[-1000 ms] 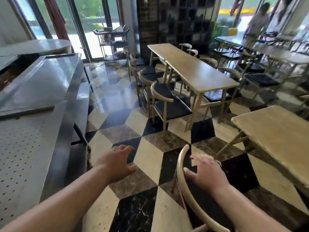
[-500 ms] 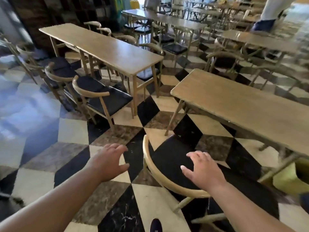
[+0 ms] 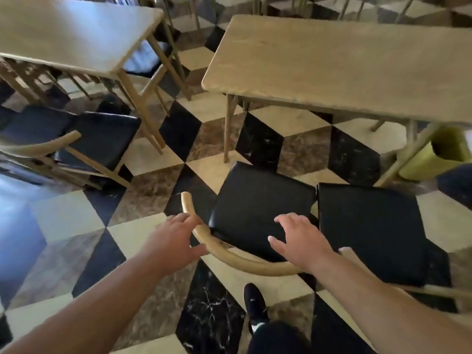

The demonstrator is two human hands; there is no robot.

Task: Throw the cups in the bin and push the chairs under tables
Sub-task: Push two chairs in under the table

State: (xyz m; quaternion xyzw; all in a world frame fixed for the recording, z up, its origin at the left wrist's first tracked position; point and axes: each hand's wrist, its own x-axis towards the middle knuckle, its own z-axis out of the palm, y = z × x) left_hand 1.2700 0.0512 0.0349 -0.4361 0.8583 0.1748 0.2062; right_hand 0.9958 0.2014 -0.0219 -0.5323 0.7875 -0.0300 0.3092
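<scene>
A wooden chair with a black seat (image 3: 260, 208) and a curved backrest rail (image 3: 229, 256) stands in front of me, pulled out from the light wooden table (image 3: 332, 65). My left hand (image 3: 176, 238) is at the left end of the rail, fingers and thumb apart and touching it. Over the rail and above the back of the seat, my right hand (image 3: 298, 241) hovers with fingers spread. A second black-seated chair (image 3: 370, 231) stands right beside it. A yellow-green bin (image 3: 444, 154) sits under the table's right end. No cups are in view.
Another wooden table (image 3: 71, 34) stands at upper left, with a black-seated chair (image 3: 102, 139) partly under it. The floor is chequered marble tile. My dark shoe (image 3: 255, 307) is just behind the chair.
The view has swung right and down onto the chair and table. My left hand has come across to the backrest rail. The right hand has moved forward over the seat.
</scene>
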